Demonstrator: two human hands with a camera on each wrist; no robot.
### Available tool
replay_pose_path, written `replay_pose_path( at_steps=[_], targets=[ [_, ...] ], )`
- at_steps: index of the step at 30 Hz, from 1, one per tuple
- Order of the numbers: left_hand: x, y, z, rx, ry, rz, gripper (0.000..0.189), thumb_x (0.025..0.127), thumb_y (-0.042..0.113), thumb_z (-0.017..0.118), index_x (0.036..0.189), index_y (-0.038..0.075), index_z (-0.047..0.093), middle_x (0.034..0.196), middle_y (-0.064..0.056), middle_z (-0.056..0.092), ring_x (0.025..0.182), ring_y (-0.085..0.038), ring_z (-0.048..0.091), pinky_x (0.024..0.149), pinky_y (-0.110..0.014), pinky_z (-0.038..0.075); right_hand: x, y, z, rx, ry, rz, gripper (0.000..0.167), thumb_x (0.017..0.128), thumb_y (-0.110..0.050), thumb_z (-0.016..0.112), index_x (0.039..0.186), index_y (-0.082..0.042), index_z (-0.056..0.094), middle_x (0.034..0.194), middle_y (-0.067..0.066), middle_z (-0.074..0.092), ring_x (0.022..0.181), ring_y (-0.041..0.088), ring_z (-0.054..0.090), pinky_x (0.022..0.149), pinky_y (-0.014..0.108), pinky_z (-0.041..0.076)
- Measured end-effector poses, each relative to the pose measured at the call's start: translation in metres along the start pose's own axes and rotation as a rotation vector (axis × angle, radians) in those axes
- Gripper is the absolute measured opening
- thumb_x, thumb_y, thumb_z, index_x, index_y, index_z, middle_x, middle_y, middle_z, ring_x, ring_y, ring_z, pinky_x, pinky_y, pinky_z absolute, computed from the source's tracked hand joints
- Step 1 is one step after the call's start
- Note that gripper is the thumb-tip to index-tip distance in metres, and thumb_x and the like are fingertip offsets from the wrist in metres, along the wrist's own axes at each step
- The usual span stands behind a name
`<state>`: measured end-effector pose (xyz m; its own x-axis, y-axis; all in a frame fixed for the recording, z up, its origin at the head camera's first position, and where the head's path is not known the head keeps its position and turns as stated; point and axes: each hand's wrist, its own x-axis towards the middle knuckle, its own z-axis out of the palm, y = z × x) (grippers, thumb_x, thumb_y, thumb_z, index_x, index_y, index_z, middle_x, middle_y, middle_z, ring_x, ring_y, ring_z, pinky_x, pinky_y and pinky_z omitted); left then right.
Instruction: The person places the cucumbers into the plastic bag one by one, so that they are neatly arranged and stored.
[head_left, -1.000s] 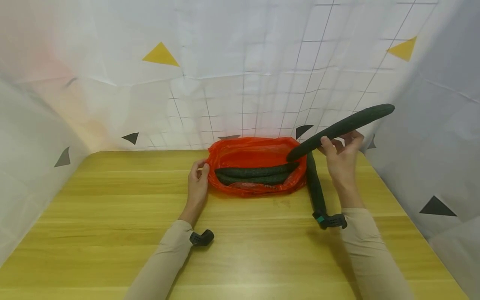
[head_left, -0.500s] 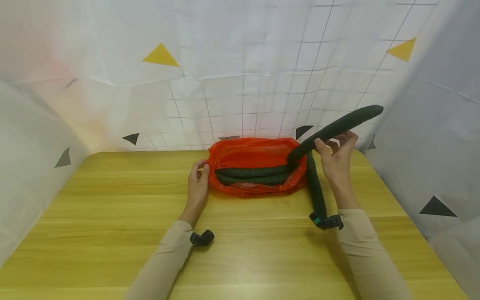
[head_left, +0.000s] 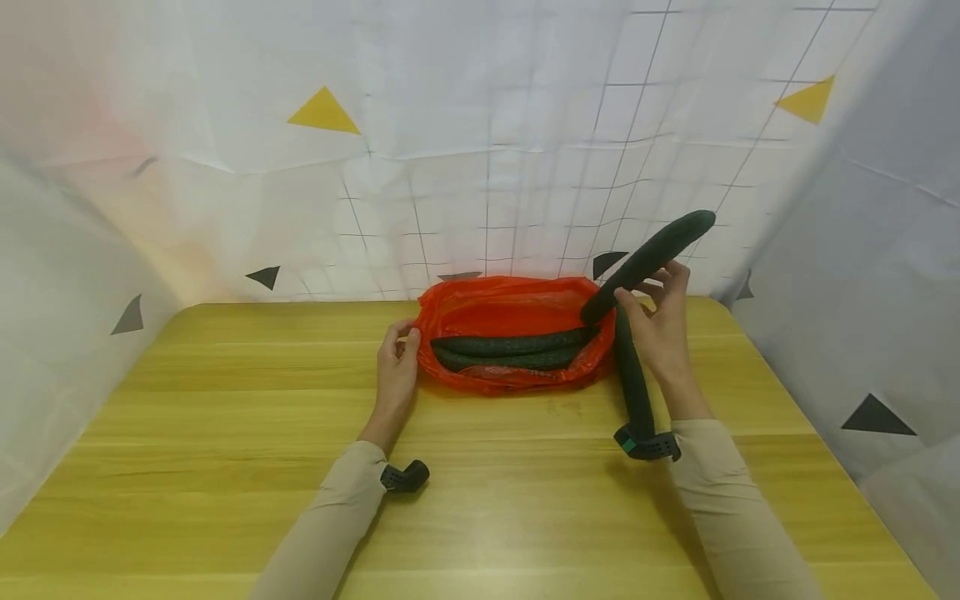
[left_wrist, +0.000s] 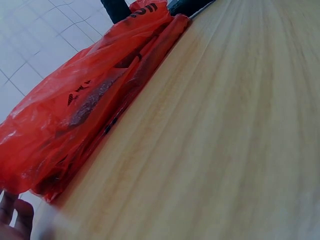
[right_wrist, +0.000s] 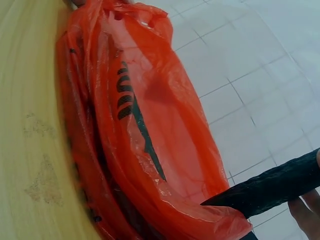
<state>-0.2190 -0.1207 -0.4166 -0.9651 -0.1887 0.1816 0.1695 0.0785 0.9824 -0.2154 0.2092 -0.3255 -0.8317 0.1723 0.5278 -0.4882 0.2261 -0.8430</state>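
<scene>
An open red plastic bag (head_left: 510,292) lies at the back of the table, with two dark green cucumbers (head_left: 513,344) side by side inside. At its left end my left hand (head_left: 394,371) holds the rim between thumb and fingers; fingertips (left_wrist: 22,215) show at the bag's edge in the left wrist view. My right hand (head_left: 662,333) grips another cucumber (head_left: 667,243), tilted with its upper end to the right. The lower end of this cucumber (right_wrist: 270,187) is at the bag's right rim, partly behind the red plastic in the right wrist view.
One more cucumber (head_left: 634,383) lies on the wooden table (head_left: 225,467) along the bag's right side, beneath my right wrist and its camera (head_left: 647,444). A white sheet with grid lines (head_left: 450,183) hangs close behind the bag. White side sheets flank the table.
My right hand has moved left with its cucumber, whose upper end has swung left and now points more steeply up. The left hand, bag and other cucumbers have stayed in place.
</scene>
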Motion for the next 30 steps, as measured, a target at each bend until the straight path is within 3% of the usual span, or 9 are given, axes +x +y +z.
replay_pose_path(
  at_steps=[5, 9, 13, 18, 22, 27, 30],
  targets=[
    [0.005, -0.015, 0.001, 0.01, 0.023, 0.025, 0.031, 0.098, 0.029, 0.05, 0.123, 0.013, 0.056, 0.114, -0.003, 0.054, 0.076, -0.013, 0.049, 0.065, -0.018, 0.041, -0.002, -0.002, 0.005, -0.14, -0.063, -0.098, 0.054, 0.087, 0.006, 0.058, 0.134, -0.005, 0.035, 0.121, 0.009, 0.048, 0.104, 0.017, 0.055, 0.083, 0.013, 0.049],
    [0.005, -0.017, 0.001, 0.018, 0.033, 0.05, 0.029, 0.098, 0.031, 0.05, 0.122, 0.015, 0.057, 0.111, -0.001, 0.054, 0.075, -0.014, 0.049, 0.063, -0.018, 0.041, -0.001, 0.006, 0.009, -0.233, -0.089, -0.187, 0.053, 0.087, 0.009, 0.057, 0.135, 0.001, 0.036, 0.122, 0.02, 0.049, 0.105, 0.03, 0.057, 0.088, 0.029, 0.052],
    [0.005, -0.017, 0.001, 0.013, 0.026, 0.041, 0.03, 0.098, 0.032, 0.05, 0.123, 0.016, 0.056, 0.112, -0.001, 0.053, 0.078, -0.016, 0.05, 0.065, -0.019, 0.042, 0.002, 0.023, 0.011, -0.25, -0.119, -0.268, 0.054, 0.087, 0.008, 0.058, 0.137, 0.001, 0.038, 0.122, 0.023, 0.049, 0.106, 0.035, 0.057, 0.089, 0.046, 0.049],
    [0.0, -0.003, 0.0, 0.013, 0.0, 0.005, 0.032, 0.099, 0.027, 0.048, 0.126, 0.012, 0.054, 0.116, -0.004, 0.052, 0.08, -0.014, 0.051, 0.069, -0.019, 0.044, 0.004, 0.031, 0.015, -0.26, -0.162, -0.367, 0.052, 0.087, 0.008, 0.058, 0.136, 0.001, 0.041, 0.119, 0.024, 0.049, 0.103, 0.035, 0.057, 0.087, 0.053, 0.049],
    [-0.002, 0.005, 0.0, 0.01, -0.01, -0.008, 0.032, 0.099, 0.022, 0.048, 0.128, 0.009, 0.054, 0.116, -0.005, 0.052, 0.078, -0.012, 0.05, 0.069, -0.021, 0.044, 0.005, 0.034, 0.017, -0.307, -0.194, -0.407, 0.054, 0.087, 0.008, 0.058, 0.137, -0.003, 0.043, 0.117, 0.024, 0.05, 0.103, 0.037, 0.058, 0.084, 0.053, 0.05],
    [0.005, -0.015, 0.0, -0.018, 0.007, 0.021, 0.033, 0.097, 0.031, 0.05, 0.125, 0.015, 0.056, 0.114, -0.002, 0.052, 0.079, -0.015, 0.05, 0.067, -0.02, 0.043, 0.006, 0.04, 0.018, -0.338, -0.227, -0.402, 0.055, 0.086, 0.007, 0.06, 0.137, -0.005, 0.044, 0.115, 0.022, 0.05, 0.105, 0.033, 0.057, 0.088, 0.046, 0.05],
    [0.006, -0.017, 0.001, -0.004, 0.019, 0.036, 0.033, 0.097, 0.033, 0.05, 0.124, 0.016, 0.056, 0.113, -0.001, 0.052, 0.079, -0.015, 0.051, 0.067, -0.018, 0.043, 0.005, 0.041, 0.018, -0.343, -0.231, -0.403, 0.052, 0.085, 0.006, 0.062, 0.134, -0.001, 0.047, 0.114, 0.021, 0.051, 0.105, 0.03, 0.057, 0.09, 0.042, 0.049]
  ],
)
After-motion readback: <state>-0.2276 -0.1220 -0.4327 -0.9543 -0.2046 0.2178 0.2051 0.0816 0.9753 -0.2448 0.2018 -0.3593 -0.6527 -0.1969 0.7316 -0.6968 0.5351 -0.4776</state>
